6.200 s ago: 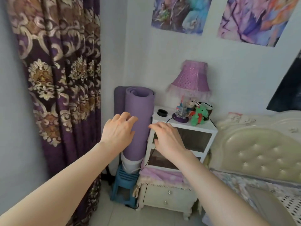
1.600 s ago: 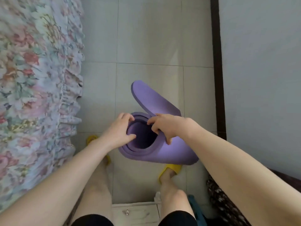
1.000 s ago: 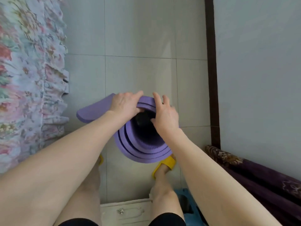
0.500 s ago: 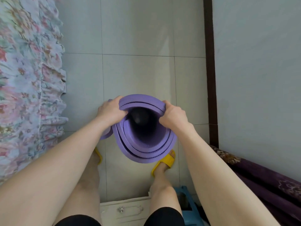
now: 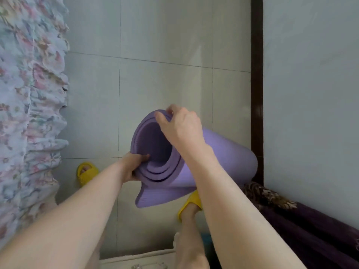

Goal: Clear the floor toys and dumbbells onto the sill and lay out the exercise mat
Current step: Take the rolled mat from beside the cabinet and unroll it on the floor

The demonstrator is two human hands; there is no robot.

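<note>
Head view: both hands clamp the rolled purple mat (image 5: 219,158) above bare tile floor (image 5: 165,84), left hand (image 5: 132,167) pinching the rim at 7 o'clock, right hand (image 5: 182,129) gripping at 1 o'clock, loose flap probably the outer end, so unrolling is underway; next, lower it and roll toward 12 o'clock.
</note>
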